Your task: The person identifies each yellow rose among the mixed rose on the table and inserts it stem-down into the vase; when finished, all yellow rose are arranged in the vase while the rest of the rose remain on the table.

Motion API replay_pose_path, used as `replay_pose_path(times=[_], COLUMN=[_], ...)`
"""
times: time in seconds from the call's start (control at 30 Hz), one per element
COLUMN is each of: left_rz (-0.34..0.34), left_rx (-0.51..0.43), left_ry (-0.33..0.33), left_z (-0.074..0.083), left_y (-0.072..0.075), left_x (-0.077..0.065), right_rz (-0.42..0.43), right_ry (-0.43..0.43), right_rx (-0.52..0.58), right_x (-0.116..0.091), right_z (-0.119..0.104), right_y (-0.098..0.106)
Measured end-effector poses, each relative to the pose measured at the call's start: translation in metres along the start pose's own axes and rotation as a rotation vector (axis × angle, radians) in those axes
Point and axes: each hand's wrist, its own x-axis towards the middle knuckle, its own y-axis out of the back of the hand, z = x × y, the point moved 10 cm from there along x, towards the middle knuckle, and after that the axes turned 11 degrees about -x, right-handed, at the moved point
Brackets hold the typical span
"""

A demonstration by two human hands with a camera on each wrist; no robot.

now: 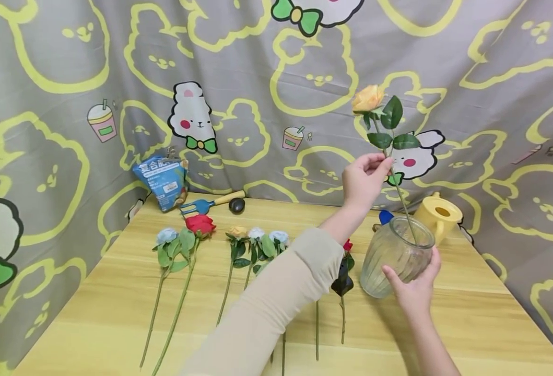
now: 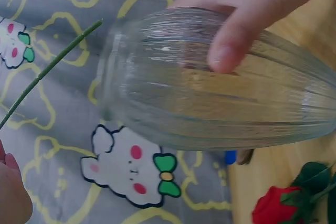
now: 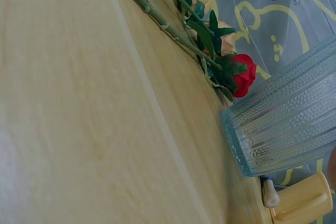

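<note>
My left hand [image 1: 365, 177] pinches the green stem of a yellow-orange rose [image 1: 368, 98], its bloom up and several leaves just above the fingers. In the left wrist view the stem's lower end [image 2: 94, 26] stands just outside the mouth of the ribbed clear glass vase [image 2: 210, 108]; in the head view it overlaps that mouth. My right hand [image 1: 417, 287] grips the vase [image 1: 389, 261] from the right side, thumb across its front. The vase leans to the right over the table. Part of the left hand [image 2: 13, 192] shows at the left wrist view's edge.
Roses lie across the wooden table [image 1: 107, 313]: a red rose [image 1: 200, 224], a light blue rose [image 1: 166, 235] and several others, partly behind the left sleeve. A yellow watering can [image 1: 438, 214] stands behind the vase. At back left are a blue bag [image 1: 163, 180] and a small hand fork [image 1: 203, 206].
</note>
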Motion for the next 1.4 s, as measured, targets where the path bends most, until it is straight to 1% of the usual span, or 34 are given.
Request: replay_pose_path(times=[0.07,0.1,0.17,0.23,0.3,0.4,0.47,0.53,0.63,0.73,0.77,0.83,0.9,0.97,1.13,1.23,1.33,1.4], left_rz=[0.014,0.018,0.030,0.045,0.063,0.071,0.062,0.042,0.021,-0.002,-0.011,-0.034,-0.058,-0.083,-0.115,-0.122,-0.116,-0.121], left_rx=[-0.024,-0.036,-0.047,-0.057,-0.053,-0.040,-0.008,0.001,0.012,0.011,0.025,0.053,0.072,0.089,0.124,0.150,0.188,0.226], left_ry=[0.008,0.008,0.011,0.006,-0.017,-0.058,-0.053,-0.022,0.023,0.043,0.045,0.057,0.061,0.048,0.016,0.038,0.085,0.118], left_z=[-0.006,-0.006,-0.002,0.005,0.011,0.011,0.002,-0.008,-0.027,-0.044,-0.051,-0.058,-0.063,-0.064,-0.064,-0.067,-0.072,-0.076], left_y=[0.003,0.005,0.007,0.010,0.012,0.014,0.014,0.014,0.015,0.015,0.015,0.013,0.011,0.009,0.005,0.004,0.007,0.010], left_x=[-0.005,-0.007,-0.011,-0.011,-0.007,0.005,0.008,0.005,-0.009,-0.026,-0.031,-0.040,-0.048,-0.053,-0.057,-0.057,-0.057,-0.059], right_rz=[-0.003,-0.004,-0.005,-0.007,-0.009,-0.013,-0.009,-0.008,-0.009,-0.012,-0.012,-0.010,-0.006,-0.001,0.016,0.026,0.031,0.028], right_ry=[-0.002,-0.002,-0.001,0.000,0.006,0.017,0.031,0.034,0.022,0.020,0.024,0.045,0.063,0.071,0.089,0.105,0.105,0.089], right_rx=[0.002,0.004,0.012,0.018,0.020,0.025,0.029,0.032,0.016,0.019,0.019,0.029,0.034,0.024,0.014,0.017,0.023,0.024], right_x=[0.000,-0.001,-0.001,-0.001,-0.001,-0.001,0.000,0.000,0.000,-0.001,-0.002,-0.004,-0.005,-0.006,-0.006,-0.006,-0.005,-0.005], right_z=[0.000,-0.001,-0.002,-0.003,-0.005,-0.007,-0.009,-0.013,-0.012,-0.014,-0.018,-0.028,-0.036,-0.040,-0.043,-0.044,-0.043,-0.040], right_y=[-0.001,-0.002,-0.003,-0.004,-0.005,-0.007,-0.007,-0.006,-0.005,-0.005,-0.004,-0.003,-0.002,-0.001,0.002,0.002,0.003,0.004])
